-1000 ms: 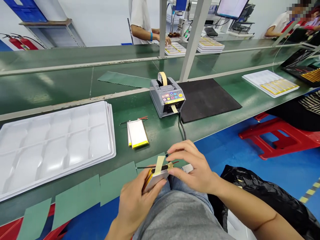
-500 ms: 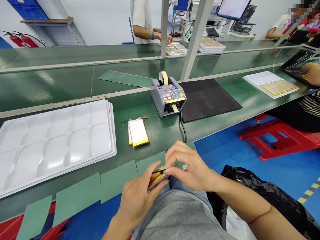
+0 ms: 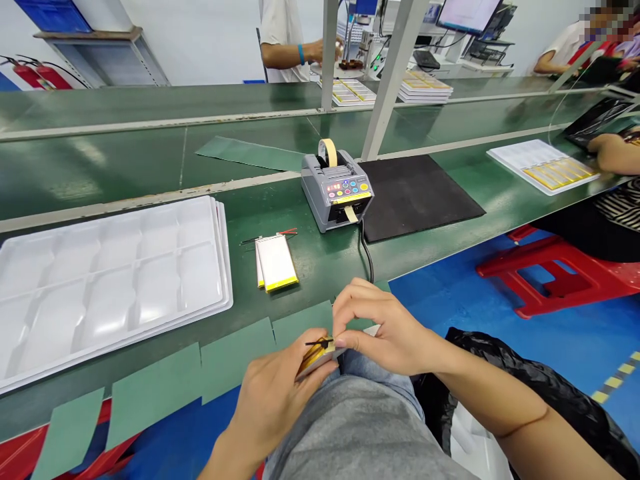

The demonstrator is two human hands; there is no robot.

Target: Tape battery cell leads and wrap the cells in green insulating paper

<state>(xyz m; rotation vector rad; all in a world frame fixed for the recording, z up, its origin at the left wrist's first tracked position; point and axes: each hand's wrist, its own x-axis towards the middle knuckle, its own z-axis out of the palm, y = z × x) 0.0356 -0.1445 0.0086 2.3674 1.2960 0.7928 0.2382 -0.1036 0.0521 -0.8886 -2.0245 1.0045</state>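
Above my lap, my left hand (image 3: pixel 277 390) grips a small stack of battery packs (image 3: pixel 316 355), with yellow edges and black wire showing at the top. The thumb and forefinger of my right hand (image 3: pixel 377 327) pinch together at the upper right corner of this stack; what is between the fingertips is too small to tell. Beyond my hands, two white battery packs (image 3: pixel 278 262) with yellow lower edges overlap on the green bench (image 3: pixel 320 267), their red and black wires at the far end. A grey tape dispenser (image 3: pixel 337 190) holds a roll of yellowish tape.
White moulded trays (image 3: pixel 115 280) are stacked at the left. Behind the dispenser's right side lies a black mat (image 3: pixel 423 193). Green sheets (image 3: pixel 155 393) line the front edge. At the right are a filled tray (image 3: pixel 543 167), a red stool (image 3: pixel 555 267) and a black bag (image 3: pixel 540 393).
My left forefinger has drawn in closer to the stack, while my right hand stays at its corner. Across the bench, a person's hand has lifted away from a tray.
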